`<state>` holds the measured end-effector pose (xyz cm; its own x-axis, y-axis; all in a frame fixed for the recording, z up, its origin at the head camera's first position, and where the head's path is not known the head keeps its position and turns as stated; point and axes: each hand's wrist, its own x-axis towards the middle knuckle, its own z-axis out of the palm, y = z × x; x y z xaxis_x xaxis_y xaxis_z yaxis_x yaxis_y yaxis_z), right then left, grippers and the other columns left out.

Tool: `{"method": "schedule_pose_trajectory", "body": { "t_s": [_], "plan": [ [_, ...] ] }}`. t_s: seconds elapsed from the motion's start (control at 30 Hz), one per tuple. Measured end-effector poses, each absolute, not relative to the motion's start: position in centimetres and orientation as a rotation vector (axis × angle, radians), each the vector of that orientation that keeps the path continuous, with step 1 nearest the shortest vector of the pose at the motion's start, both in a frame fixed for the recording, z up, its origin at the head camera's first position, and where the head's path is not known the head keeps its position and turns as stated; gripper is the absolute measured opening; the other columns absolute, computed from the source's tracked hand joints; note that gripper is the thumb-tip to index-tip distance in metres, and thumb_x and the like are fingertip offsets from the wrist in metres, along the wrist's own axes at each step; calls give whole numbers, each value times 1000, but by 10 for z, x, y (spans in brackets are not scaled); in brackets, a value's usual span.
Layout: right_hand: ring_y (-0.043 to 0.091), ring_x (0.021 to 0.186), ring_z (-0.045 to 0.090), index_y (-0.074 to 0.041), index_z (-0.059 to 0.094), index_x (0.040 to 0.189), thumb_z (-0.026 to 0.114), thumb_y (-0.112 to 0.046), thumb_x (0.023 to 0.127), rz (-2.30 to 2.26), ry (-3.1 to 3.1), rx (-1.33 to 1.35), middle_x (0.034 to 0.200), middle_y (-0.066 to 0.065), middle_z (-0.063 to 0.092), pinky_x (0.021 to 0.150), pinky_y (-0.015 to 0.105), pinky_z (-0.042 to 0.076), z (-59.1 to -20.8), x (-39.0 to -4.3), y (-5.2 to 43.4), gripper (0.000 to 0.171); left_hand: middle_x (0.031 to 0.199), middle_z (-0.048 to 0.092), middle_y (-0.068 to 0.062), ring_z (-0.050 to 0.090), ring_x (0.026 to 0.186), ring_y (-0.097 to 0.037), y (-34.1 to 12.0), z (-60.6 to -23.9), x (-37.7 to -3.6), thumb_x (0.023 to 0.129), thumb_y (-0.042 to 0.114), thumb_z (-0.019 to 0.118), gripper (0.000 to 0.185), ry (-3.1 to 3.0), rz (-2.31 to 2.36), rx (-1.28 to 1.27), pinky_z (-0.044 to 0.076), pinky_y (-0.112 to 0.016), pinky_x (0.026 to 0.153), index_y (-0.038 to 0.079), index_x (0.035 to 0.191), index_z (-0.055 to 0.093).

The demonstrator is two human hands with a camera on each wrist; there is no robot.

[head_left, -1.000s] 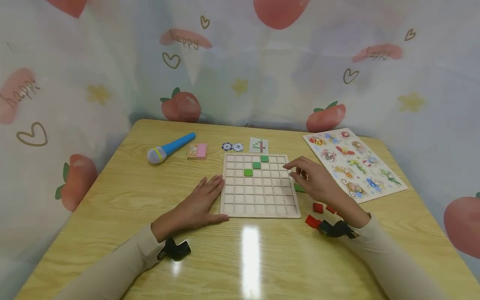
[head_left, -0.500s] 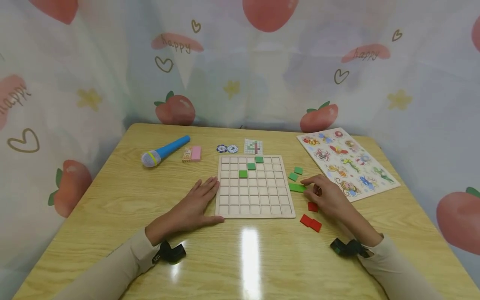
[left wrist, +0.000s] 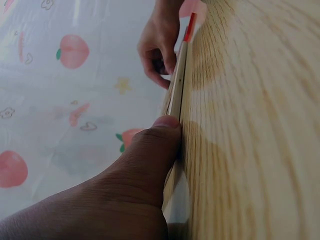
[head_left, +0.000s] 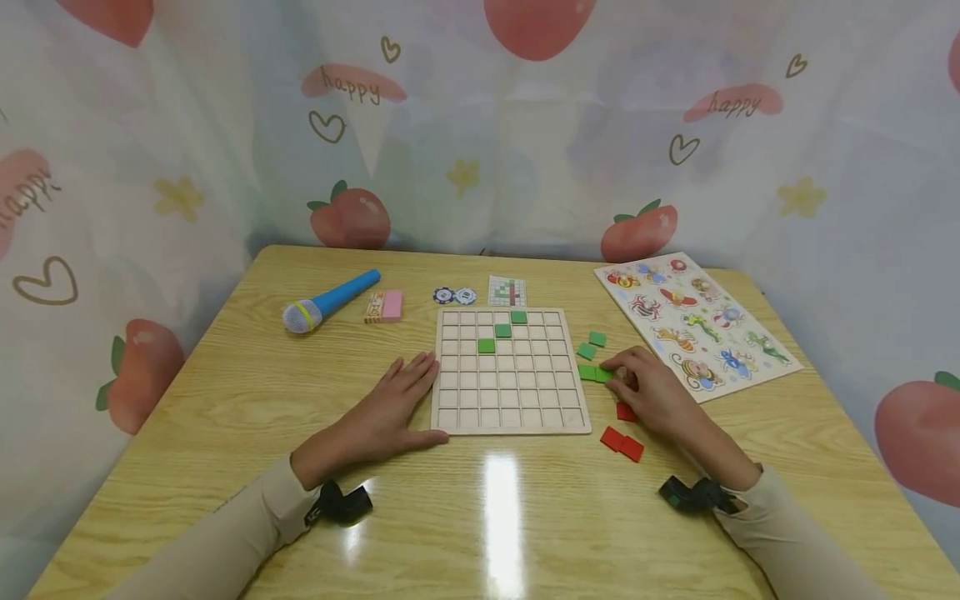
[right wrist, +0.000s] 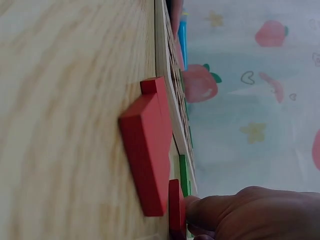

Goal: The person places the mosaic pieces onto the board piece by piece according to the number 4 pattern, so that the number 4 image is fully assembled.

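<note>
A: Edges and free room?

B: Grid board (head_left: 510, 371) at frame centre, lying flat on table (head_left: 225, 400). Left hand (head_left: 390, 408) lower left of centre, fingers straight and flat on the tabletop, fingertips against the board's left edge, thumb along the near left corner. Same in the left wrist view: thumb (left wrist: 155, 150) butted on the board's thin edge, gripping nothing. Wide bare wood left of that hand and across the bottom of the frame. Right of the board is tighter: loose tiles, then puzzle sheet (head_left: 693, 321) at right centre, close to the table's right edge.

A: Right hand?

B: Right hand (head_left: 645, 387) just right of the board, fingers curled down onto green tiles (head_left: 594, 373) lying beside the board's right edge. Touching for certain; pinched or only pressed, cannot tell. Two more green tiles (head_left: 591, 345) just above, apart from the hand. Red tiles (head_left: 622, 443) lower right of the board, one more at the heel of the hand; close up in the right wrist view (right wrist: 150, 150).

A: Board contents?

B: Three green squares (head_left: 502, 331) seated in cells, stepping diagonally at upper centre. Other cells bare wood.

A: Far edge?

B: Microphone (head_left: 330, 302), pink block (head_left: 384, 307), two chips (head_left: 453, 296), pattern card (head_left: 507, 291), in a row above the board.
</note>
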<state>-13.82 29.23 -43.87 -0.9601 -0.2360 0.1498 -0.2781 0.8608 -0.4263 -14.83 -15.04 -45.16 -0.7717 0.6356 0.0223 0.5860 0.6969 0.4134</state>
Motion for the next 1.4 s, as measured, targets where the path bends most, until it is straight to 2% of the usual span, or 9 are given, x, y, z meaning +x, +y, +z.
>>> {"method": "schedule_pose_trajectory", "body": {
  "t_s": [0.33,0.57,0.8,1.0,1.17,1.4],
  "plan": [
    [14,83,51,-9,71,123,72,-13,102,687,-2945,458,110,8,63,70,25,44,-436,-143,288,22,180,17,-13,12,170,-30,-155,-451,-151,94,68,70,112,2788,601,998,7,-57,139,2,170,21],
    [17,86,50,-9,68,122,72,-13,101,693,-2994,494,109,7,59,65,25,43,-413,-144,279,22,181,16,-12,12,170,-29,-157,-451,-150,93,67,71,113,2776,607,987,6,-56,139,3,170,20],
    [20,89,58,-8,71,119,77,-10,98,618,-2986,805,117,9,64,73,28,52,-383,-167,218,21,180,17,-12,12,170,-29,-160,-455,-149,93,68,71,113,2777,617,977,7,-57,139,2,170,20],
    [17,87,59,-10,71,120,74,-14,102,625,-3032,1048,118,10,63,75,30,55,-378,-187,155,19,181,17,-11,12,170,-28,-158,-456,-150,94,71,68,113,2769,613,1002,6,-56,139,3,170,20],
    [16,88,60,-11,73,116,73,-16,102,641,-3044,1126,113,8,64,77,32,56,-386,-203,124,14,181,16,-11,11,170,-27,-154,-455,-151,94,72,67,113,2767,608,1019,5,-55,139,4,170,19],
    [14,89,62,-13,73,112,73,-16,103,621,-3072,1116,112,7,66,78,32,57,-397,-213,108,10,181,14,-11,10,170,-26,-153,-451,-150,94,73,66,114,2766,588,1008,4,-54,140,4,171,17]
  ]
}}
